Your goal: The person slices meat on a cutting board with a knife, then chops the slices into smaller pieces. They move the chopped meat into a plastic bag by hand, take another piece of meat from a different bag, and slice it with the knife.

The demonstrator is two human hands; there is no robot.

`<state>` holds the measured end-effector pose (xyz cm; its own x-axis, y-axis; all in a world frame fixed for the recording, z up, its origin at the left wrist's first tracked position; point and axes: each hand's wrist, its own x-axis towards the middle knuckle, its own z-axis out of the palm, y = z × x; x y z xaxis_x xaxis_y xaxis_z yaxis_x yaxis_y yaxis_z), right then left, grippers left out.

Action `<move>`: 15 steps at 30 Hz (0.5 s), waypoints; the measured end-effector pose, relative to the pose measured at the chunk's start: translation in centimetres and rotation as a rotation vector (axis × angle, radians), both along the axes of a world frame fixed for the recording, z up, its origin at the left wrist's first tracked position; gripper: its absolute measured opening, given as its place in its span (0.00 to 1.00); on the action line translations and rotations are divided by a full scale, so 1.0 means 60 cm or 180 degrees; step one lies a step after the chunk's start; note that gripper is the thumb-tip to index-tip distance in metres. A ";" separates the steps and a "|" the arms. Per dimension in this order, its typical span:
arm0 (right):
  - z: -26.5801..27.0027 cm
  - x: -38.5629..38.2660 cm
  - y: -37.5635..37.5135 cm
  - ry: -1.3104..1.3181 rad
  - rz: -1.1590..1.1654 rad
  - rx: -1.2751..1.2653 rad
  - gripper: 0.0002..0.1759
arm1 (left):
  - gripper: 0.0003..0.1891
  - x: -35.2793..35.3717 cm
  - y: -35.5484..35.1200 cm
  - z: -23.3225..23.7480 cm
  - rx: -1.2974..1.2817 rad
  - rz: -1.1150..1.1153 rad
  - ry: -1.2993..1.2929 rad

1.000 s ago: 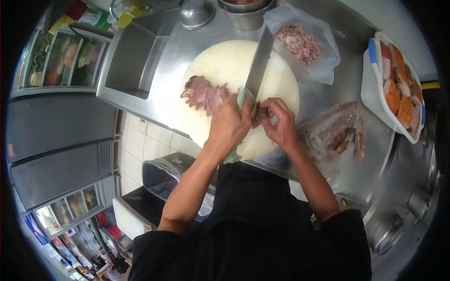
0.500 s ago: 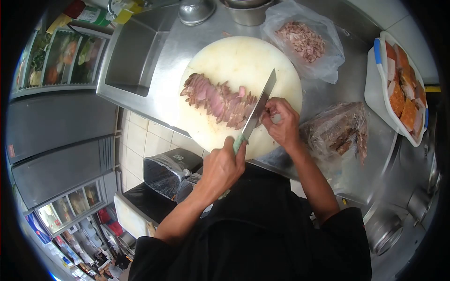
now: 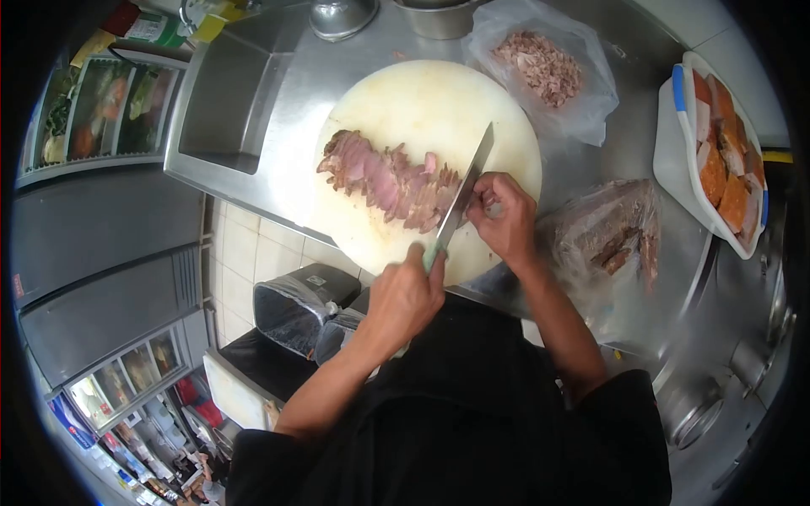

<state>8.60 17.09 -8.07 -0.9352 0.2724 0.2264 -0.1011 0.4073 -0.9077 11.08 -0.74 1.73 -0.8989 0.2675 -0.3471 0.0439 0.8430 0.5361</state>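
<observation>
My left hand point(image 3: 405, 291) is closed around the green handle of a knife point(image 3: 469, 187), its blade slanting up and to the right over the cutting board. Curled fingers of my right hand point(image 3: 504, 215) press on the right end of the meat, close against the blade; the bit under the fingertips is mostly hidden. Left of the blade, sliced cooked meat point(image 3: 384, 181), pink inside with brown edges, lies in an overlapping row. Beneath it is a round white cutting board point(image 3: 422, 93).
A plastic bag of chopped meat point(image 3: 540, 72) lies behind the board, and a bag with larger dark meat point(image 3: 612, 240) to its right. Further right stands a white tub point(image 3: 675, 160) of orange-skinned meat pieces. At left are a sink point(image 3: 228, 110) and, below, a lined bin point(image 3: 299, 304).
The view has shifted slightly, moving the board and counter a little left and up. The knife and both hands keep nearly the same places on the meat.
</observation>
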 end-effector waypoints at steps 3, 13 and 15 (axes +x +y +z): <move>-0.001 -0.007 0.005 -0.0032 0.0028 -0.0082 0.12 | 0.15 -0.046 0.040 -0.026 0.0348 0.0019 0.0359; 0.002 -0.006 -0.002 -0.0145 -0.0074 -0.0034 0.11 | 0.15 -0.020 0.025 -0.046 0.0105 -0.0066 0.0209; 0.002 -0.006 0.000 -0.0137 -0.0025 -0.0038 0.11 | 0.16 -0.058 0.066 -0.063 0.0327 0.0039 0.0531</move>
